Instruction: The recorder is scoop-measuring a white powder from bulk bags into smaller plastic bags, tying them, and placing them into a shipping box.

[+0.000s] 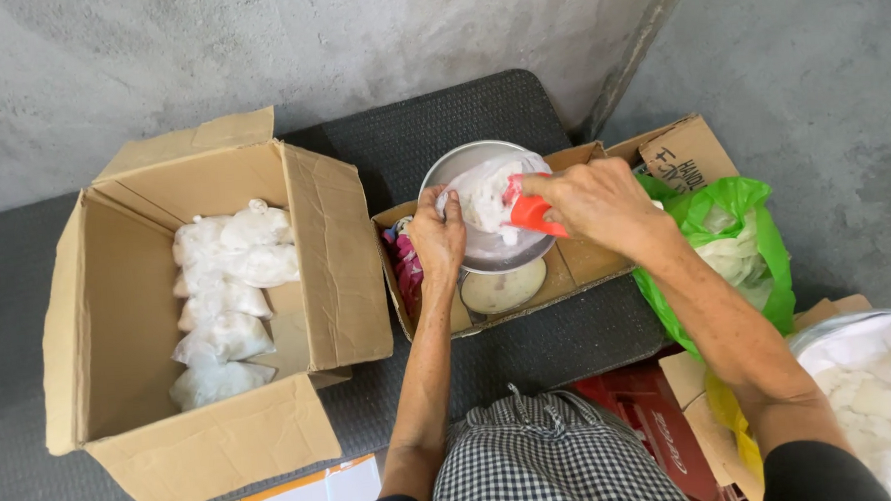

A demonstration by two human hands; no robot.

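Hands filling a clear bag over a metal bowl, centre frame

The left hand (437,236) pinches the clear plastic bag (486,194) open in the metal bowl (462,165); the right hand (594,204), fingers curled, grips a red scoop (532,215). The large cardboard box (118,325) of filled bags (225,300) sits left, a green bag (766,257) right, and a shallow carton (586,264) beneath.

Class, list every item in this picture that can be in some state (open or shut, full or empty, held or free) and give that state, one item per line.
Large brown cardboard box: flaps open, partly filled with tied clear bags of white pieces.
Round metal bowl: upright, holding a clear plastic bag.
Clear plastic bag: open, held by left hand.
Red plastic scoop: gripped by right hand, tipped into bag.
Green plastic bag: open, holding white pieces.
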